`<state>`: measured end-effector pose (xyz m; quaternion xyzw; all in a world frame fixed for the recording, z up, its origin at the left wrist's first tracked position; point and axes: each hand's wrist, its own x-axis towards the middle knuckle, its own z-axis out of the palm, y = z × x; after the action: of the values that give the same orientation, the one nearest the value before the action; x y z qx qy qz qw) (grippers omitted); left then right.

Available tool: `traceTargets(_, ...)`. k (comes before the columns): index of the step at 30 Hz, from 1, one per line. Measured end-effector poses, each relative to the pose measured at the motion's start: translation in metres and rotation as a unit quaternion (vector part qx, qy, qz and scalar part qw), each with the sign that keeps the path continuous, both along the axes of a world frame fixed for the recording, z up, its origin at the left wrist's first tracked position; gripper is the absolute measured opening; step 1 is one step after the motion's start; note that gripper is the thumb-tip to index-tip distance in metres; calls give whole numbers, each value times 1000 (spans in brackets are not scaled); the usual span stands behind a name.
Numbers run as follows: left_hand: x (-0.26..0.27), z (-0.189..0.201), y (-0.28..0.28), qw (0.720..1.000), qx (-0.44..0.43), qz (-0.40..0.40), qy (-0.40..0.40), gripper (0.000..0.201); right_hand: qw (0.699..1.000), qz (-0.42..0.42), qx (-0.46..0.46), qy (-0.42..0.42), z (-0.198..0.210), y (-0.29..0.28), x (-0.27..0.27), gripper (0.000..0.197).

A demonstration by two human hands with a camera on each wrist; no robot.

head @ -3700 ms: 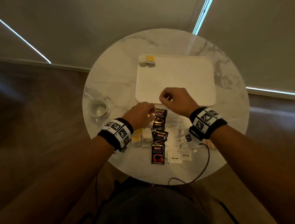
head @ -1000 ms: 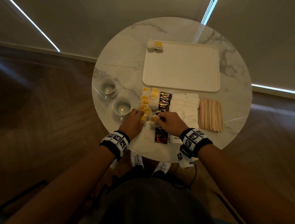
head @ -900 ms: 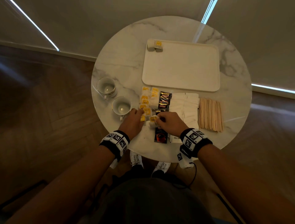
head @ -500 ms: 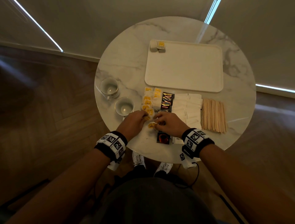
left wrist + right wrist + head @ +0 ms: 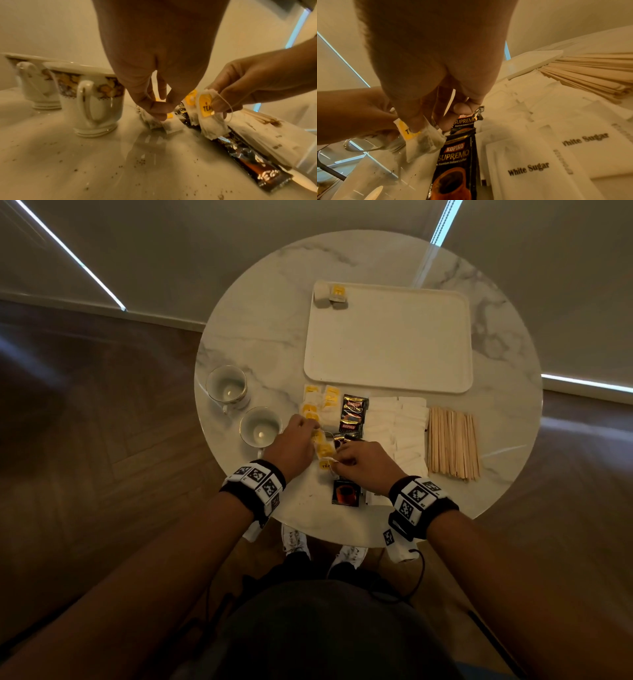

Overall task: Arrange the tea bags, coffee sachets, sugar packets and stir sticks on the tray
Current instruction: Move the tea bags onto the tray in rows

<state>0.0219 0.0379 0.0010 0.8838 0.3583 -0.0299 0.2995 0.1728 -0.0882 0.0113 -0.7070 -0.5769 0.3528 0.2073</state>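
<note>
At the near edge of the marble table [image 5: 260, 337], the right hand [image 5: 363, 462] is pinching a yellow-tagged tea bag [image 5: 208, 115] just above the coffee sachets [image 5: 455, 155]. The left hand [image 5: 293, 445] is pinching another tea bag [image 5: 164, 121] lying beside two cups [image 5: 92, 102]. The tray [image 5: 390, 344] is sitting farther back, well apart.

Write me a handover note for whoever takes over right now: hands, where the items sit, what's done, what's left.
Left hand pinches a tea bag on the table near the two cups.
Right hand pinches another tea bag by its yellow tag, lifted above the coffee sachets.
Tray: only two tea bags at its far left corner.
Still on the table: remaining tea bags, coffee sachets, sugar packets, stir sticks.
Left: move all four groups onto the tray.
</note>
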Motion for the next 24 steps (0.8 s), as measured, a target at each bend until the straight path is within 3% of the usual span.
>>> traceTargets(7,8,-9,1,998,24,-9,53,27,1000,-15,2,22,2,-9,4,18)
traceTargets(18,1,11,0,998,-7,-24,-50,6,1000,-1,-13,7,0,-1,-1,22)
traceTargets(24,-9,27,3,993,-46,-57,-93,12,1000,4,-5,-9,0,3,-2,22)
